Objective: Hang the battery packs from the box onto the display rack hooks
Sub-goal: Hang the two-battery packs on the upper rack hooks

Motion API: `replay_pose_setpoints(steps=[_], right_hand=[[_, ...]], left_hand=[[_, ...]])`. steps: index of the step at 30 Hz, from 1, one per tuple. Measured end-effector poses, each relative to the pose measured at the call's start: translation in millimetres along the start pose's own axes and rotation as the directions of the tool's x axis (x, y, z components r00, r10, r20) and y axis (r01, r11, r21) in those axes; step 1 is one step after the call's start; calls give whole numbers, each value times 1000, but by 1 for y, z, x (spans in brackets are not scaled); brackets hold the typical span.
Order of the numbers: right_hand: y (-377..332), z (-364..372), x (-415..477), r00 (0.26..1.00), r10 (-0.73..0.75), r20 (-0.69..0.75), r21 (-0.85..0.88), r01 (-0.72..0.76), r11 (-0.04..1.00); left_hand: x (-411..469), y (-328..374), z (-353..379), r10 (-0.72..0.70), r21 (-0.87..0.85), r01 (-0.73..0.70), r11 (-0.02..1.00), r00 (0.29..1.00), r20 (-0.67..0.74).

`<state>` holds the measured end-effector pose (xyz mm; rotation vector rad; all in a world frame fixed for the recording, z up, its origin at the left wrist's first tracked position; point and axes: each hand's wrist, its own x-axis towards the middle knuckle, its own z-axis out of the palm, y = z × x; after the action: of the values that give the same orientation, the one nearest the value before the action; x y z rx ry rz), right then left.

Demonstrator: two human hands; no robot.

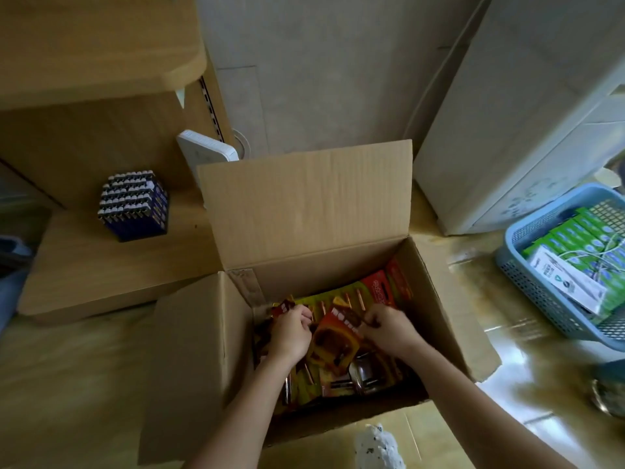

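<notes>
cardboard box (304, 211) — both hands (fingers curled) inside

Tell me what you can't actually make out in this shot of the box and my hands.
Head view only:
- Display rack hooks: none in frame.
- Battery packs: print blurred; the count is hidden by overlap, both hands and the cardboard box walls.
- Left hand and right hand: fingertips curl among the packs, so the exact grip is unclear.
- Blue basket: cut off by the right edge.

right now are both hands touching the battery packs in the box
Touching. The head view shows the left hand and right hand inside the cardboard box, fingers curled onto the battery packs.
</notes>
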<state>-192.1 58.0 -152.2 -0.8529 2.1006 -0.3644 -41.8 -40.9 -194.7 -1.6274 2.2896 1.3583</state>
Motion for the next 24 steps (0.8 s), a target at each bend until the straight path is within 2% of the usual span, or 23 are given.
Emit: replay_pose_setpoints(steps=[2, 3, 6, 9, 11, 14, 17, 20, 24], right_hand=[[2, -19, -9, 981, -82, -178, 32, 89, 996], [1, -28, -15, 962, -121, -245, 48, 137, 989], [-2, -36, -26, 924, -188, -334, 70, 223, 972], [-4, -35, -32, 889, -219, -401, 32, 252, 967], [-3, -38, -34, 875, -225, -429, 35, 265, 964], [3, -42, -38, 850, -233, -472, 9, 269, 963], [4, -47, -43, 847, -243, -473, -8, 271, 962], [6, -51, -45, 848, -239, -474, 7, 275, 961], [6, -50, -45, 845, -230, -484, 17, 271, 962]], left_hand=[[0, 1, 4, 29, 20, -29, 999, 1000, -11], [0, 0, 6, 57, 48, -59, 997, 998, 39], [3, -2, 18, 120, 137, -168, 976, 944, 306], [10, 1, 28, 131, 220, -241, 945, 897, 422], [17, 5, 34, 63, 358, -264, 896, 872, 485], [23, 15, 37, 18, 579, -350, 737, 866, 500], [21, 22, 30, 76, 636, -441, 633, 853, 516], [23, 19, 21, 124, 615, -475, 629, 843, 524], [23, 24, 7, 134, 552, -444, 706, 848, 512]])
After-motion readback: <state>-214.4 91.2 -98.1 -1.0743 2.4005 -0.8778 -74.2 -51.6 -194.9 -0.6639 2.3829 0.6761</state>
